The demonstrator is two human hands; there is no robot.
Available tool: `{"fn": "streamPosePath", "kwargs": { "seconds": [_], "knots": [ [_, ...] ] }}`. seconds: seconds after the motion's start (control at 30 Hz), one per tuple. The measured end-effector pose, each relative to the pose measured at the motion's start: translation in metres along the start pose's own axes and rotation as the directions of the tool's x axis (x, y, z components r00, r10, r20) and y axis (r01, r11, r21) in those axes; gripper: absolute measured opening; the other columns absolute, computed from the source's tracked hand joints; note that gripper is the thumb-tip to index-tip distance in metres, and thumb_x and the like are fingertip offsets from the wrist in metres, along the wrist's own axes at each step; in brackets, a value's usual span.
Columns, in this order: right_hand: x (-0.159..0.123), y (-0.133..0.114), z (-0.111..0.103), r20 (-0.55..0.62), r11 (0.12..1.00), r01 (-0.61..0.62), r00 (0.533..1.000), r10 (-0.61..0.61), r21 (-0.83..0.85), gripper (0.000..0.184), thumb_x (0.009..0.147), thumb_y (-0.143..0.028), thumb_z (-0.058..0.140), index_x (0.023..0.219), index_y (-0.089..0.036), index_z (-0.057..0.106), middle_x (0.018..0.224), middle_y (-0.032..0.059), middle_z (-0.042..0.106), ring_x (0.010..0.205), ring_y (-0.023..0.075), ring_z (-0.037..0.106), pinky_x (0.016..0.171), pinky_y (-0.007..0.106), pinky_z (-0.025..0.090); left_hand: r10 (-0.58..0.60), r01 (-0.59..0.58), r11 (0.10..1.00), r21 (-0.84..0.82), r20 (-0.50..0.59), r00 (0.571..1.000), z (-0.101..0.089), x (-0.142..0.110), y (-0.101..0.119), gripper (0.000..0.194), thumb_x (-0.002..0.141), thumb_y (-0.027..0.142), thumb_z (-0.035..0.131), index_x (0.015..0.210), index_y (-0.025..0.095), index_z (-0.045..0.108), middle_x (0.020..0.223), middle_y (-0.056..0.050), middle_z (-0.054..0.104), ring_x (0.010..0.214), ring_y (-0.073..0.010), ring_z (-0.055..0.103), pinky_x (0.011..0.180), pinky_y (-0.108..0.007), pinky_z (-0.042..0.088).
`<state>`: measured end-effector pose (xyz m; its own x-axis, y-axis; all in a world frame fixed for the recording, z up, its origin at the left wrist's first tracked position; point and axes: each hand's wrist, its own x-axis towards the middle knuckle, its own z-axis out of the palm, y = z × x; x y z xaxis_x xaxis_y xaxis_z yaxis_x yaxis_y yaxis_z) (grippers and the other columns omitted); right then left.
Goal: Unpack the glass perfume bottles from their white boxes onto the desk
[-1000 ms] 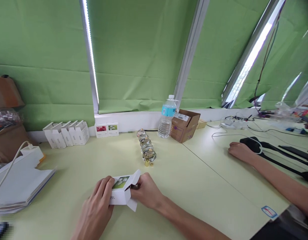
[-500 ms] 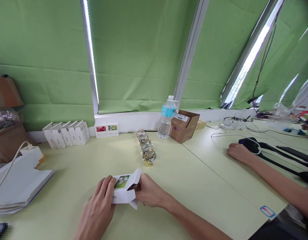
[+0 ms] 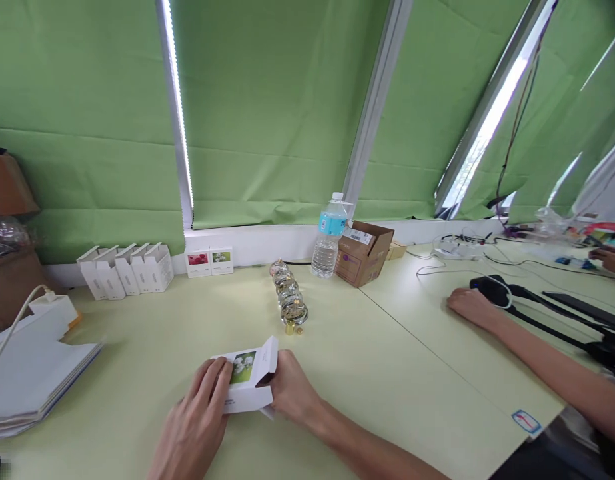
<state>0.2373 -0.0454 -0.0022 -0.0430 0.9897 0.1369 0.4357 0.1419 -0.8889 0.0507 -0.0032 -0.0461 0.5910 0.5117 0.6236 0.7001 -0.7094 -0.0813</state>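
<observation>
My left hand (image 3: 197, 417) is closed around a small white carton (image 3: 250, 399) with a picture of white flowers on its top, held just above or on the table. The carton's right end stands open, one flap raised and another hanging down. At that open end is my right hand (image 3: 293, 388), its fingers curled and reaching in behind the flaps. The carton hides the fingertips and whatever they grip. Beyond the carton runs a row of small glass bottles (image 3: 291, 308), with a gold cap (image 3: 290, 327) and a smaller gold piece (image 3: 300, 331) at its near end.
Several white cartons (image 3: 124, 273) stand at the back left, beside two flower-picture boxes (image 3: 210, 262). A water bottle (image 3: 327, 243) and a brown cardboard box (image 3: 362, 257) are at the back. Papers (image 3: 32, 387) lie left. A co-worker's arm (image 3: 522, 350) rests at right near black equipment (image 3: 492, 293).
My right hand has pushed slightly closer into the carton's open end, and its fingers are now more hidden. The whole view has shifted a little.
</observation>
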Motion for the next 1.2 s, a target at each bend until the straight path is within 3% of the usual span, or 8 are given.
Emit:
{"fn": "streamPosePath", "kwargs": {
  "seconds": [0.23, 0.8, 1.0, 1.2],
  "knots": [
    [-0.002, 0.0, 0.009, -0.032, 0.99, -0.007, 0.999, 0.012, 0.143, 0.022, 0.071, -0.028, 0.061, 0.085, -0.015, 0.074, 0.077, 0.0042, 0.071, 0.088, 0.0289, 0.064, 0.068, 0.028, 0.051, 0.037, -0.037, 0.999, 0.02, -0.012, 0.999, 0.003, -0.001, -0.004, 0.055, 0.075, 0.002, 0.038, 0.126, 0.022, 0.047, 0.127, -0.005, 0.059, 0.119, -0.0212, 0.053, 0.07, -0.023, 0.056],
    [0.0, 0.003, 0.009, -0.035, 0.993, 0.012, 0.999, -0.008, 0.118, 0.021, 0.071, -0.029, 0.062, 0.084, -0.015, 0.072, 0.08, 0.0033, 0.07, 0.09, 0.0282, 0.063, 0.07, 0.025, 0.049, 0.127, -0.126, 0.991, 0.044, -0.034, 0.991, 0.002, 0.0, -0.008, 0.052, 0.075, 0.003, 0.038, 0.125, 0.016, 0.047, 0.123, -0.007, 0.061, 0.118, -0.0223, 0.054, 0.078, -0.026, 0.056],
    [0.004, 0.009, 0.008, -0.061, 0.989, 0.095, 0.994, -0.088, 0.11, 0.022, 0.067, -0.027, 0.064, 0.083, -0.014, 0.072, 0.077, 0.0024, 0.071, 0.087, 0.0276, 0.065, 0.068, 0.025, 0.049, 0.138, -0.137, 0.989, 0.056, -0.025, 0.99, 0.005, 0.002, -0.011, 0.052, 0.077, 0.006, 0.038, 0.128, 0.015, 0.045, 0.126, -0.008, 0.059, 0.12, -0.0229, 0.053, 0.075, -0.025, 0.056],
    [0.01, 0.014, 0.011, -0.128, 0.99, 0.062, 0.991, -0.046, 0.123, 0.017, 0.07, -0.026, 0.06, 0.076, -0.017, 0.073, 0.075, 0.0021, 0.072, 0.081, 0.0272, 0.064, 0.062, 0.027, 0.048, 0.147, -0.144, 0.988, 0.06, -0.045, 0.988, 0.004, 0.003, -0.011, 0.048, 0.081, 0.008, 0.039, 0.127, 0.015, 0.046, 0.125, -0.01, 0.06, 0.117, -0.0235, 0.055, 0.077, -0.027, 0.055]
  ]
}}
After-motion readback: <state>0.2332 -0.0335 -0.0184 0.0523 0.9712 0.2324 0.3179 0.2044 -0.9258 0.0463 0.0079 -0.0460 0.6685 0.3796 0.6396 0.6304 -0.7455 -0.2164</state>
